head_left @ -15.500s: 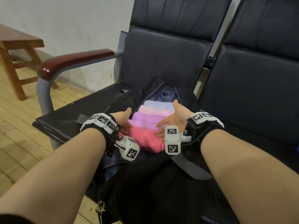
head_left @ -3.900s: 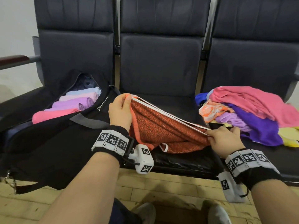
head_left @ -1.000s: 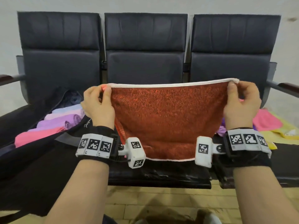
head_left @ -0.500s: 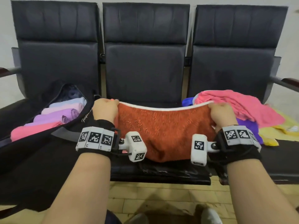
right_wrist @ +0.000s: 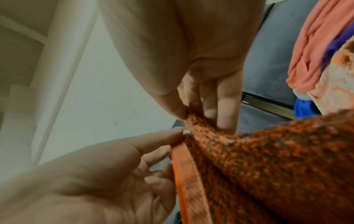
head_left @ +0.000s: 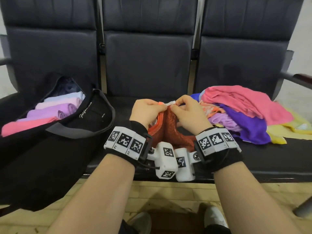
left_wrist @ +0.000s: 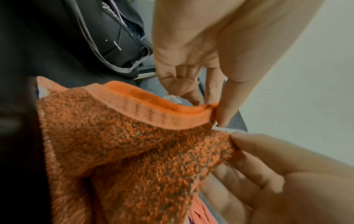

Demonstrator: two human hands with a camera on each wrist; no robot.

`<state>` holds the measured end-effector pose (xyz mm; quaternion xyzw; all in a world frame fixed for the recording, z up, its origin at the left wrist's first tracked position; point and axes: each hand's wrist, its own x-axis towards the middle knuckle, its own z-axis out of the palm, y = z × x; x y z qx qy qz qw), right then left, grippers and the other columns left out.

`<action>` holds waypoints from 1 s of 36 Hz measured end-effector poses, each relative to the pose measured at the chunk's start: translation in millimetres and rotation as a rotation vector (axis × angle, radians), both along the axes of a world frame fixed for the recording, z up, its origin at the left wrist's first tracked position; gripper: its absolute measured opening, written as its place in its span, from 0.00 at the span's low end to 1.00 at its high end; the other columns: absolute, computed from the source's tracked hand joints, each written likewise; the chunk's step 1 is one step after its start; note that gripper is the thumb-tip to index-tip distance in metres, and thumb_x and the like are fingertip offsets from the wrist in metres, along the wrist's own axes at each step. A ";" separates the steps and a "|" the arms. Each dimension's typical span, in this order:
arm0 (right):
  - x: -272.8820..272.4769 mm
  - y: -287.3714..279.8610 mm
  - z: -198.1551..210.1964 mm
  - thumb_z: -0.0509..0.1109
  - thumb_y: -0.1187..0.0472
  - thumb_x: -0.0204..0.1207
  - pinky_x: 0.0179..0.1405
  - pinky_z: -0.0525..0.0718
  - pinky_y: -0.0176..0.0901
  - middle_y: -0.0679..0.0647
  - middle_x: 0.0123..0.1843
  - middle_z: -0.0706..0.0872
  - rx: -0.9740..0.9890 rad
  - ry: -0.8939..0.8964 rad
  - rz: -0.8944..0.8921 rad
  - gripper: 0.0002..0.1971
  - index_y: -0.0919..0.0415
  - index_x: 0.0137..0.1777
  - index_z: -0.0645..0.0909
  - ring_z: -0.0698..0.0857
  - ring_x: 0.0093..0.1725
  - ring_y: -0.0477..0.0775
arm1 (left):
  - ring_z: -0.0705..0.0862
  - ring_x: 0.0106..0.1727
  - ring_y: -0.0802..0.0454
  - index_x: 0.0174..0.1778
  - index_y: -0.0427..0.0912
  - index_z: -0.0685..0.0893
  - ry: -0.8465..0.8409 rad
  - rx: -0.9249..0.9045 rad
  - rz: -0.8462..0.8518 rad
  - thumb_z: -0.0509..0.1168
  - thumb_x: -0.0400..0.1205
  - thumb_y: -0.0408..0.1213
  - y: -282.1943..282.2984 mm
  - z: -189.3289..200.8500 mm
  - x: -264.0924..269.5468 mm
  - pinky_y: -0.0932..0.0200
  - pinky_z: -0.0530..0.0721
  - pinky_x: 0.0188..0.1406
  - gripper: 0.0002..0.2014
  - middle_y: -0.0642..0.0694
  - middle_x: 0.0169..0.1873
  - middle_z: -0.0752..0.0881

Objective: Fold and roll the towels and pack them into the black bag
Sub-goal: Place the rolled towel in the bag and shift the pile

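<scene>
An orange towel (head_left: 170, 132) with a pale hem hangs folded in half over the middle seat. My left hand (head_left: 161, 106) and right hand (head_left: 174, 105) meet at its top, and each pinches one corner. In the left wrist view my left hand (left_wrist: 215, 116) nips the hem of the towel (left_wrist: 134, 144) between thumb and finger. In the right wrist view my right hand (right_wrist: 193, 116) pinches the towel (right_wrist: 268, 159) at its corner. The black bag (head_left: 50, 141) lies open on the left seat with several rolled towels (head_left: 55, 112) inside.
A loose pile of towels (head_left: 244, 112) in pink, purple, yellow and orange covers the right seat. Dark seat backs (head_left: 148, 56) rise behind. A wooden floor (head_left: 168, 196) and my shoes lie below the seat edge.
My hands have come together at the middle, bringing the towel's two top corners against each other. The towel, spread wide a second ago, now hangs doubled and lower.
</scene>
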<state>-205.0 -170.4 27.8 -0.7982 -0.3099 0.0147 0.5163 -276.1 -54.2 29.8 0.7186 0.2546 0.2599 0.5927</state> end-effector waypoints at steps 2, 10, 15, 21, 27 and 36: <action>0.0 1.1 -1.8 0.67 0.58 0.77 0.44 0.86 0.62 0.47 0.25 0.79 0.026 -0.010 -0.013 0.05 0.51 0.40 0.75 0.82 0.32 0.53 | 0.84 0.31 0.50 0.40 0.39 0.91 -0.004 0.020 0.003 0.76 0.74 0.37 -0.1 -0.7 0.0 0.55 0.82 0.38 0.06 0.44 0.29 0.87; 3.2 4.9 -8.2 0.67 0.59 0.79 0.38 0.81 0.54 0.48 0.24 0.78 0.057 -0.032 0.030 0.04 0.55 0.42 0.76 0.78 0.27 0.51 | 0.77 0.30 0.49 0.41 0.28 0.89 -0.012 0.045 -0.051 0.73 0.78 0.38 -2.8 1.1 -5.5 0.56 0.75 0.35 0.13 0.38 0.28 0.82; 5.4 -0.3 -9.3 0.66 0.56 0.80 0.38 0.81 0.47 0.46 0.26 0.81 0.018 -0.068 0.030 0.03 0.54 0.46 0.77 0.82 0.30 0.47 | 0.77 0.34 0.48 0.44 0.28 0.90 0.003 0.048 -0.175 0.71 0.80 0.32 -6.7 6.5 -11.1 0.55 0.75 0.37 0.09 0.32 0.33 0.83; 5.8 -4.3 -9.4 0.70 0.56 0.78 0.38 0.78 0.41 0.45 0.29 0.83 0.018 -0.044 0.058 0.06 0.56 0.48 0.77 0.82 0.33 0.43 | 0.87 0.42 0.47 0.45 0.34 0.90 -0.010 -0.099 -0.251 0.67 0.79 0.21 -5.4 6.1 -12.3 0.60 0.87 0.45 0.07 0.29 0.43 0.89; 3.1 -8.7 -13.6 0.78 0.64 0.71 0.39 0.81 0.48 0.65 0.38 0.87 0.086 -0.021 0.076 0.14 0.59 0.42 0.72 0.83 0.35 0.58 | 0.86 0.34 0.57 0.51 0.35 0.90 0.028 -0.133 -0.328 0.60 0.79 0.15 -2.8 4.0 -13.8 0.68 0.83 0.34 0.16 0.41 0.40 0.90; -1.3 -21.0 7.7 0.76 0.64 0.70 0.48 0.82 0.56 0.77 0.43 0.85 0.287 0.141 0.287 0.11 0.60 0.45 0.75 0.84 0.42 0.61 | 0.80 0.64 0.48 0.61 0.56 0.81 -0.003 0.256 -0.034 0.61 0.67 0.24 15.3 -11.8 -3.9 0.43 0.80 0.66 0.29 0.49 0.63 0.81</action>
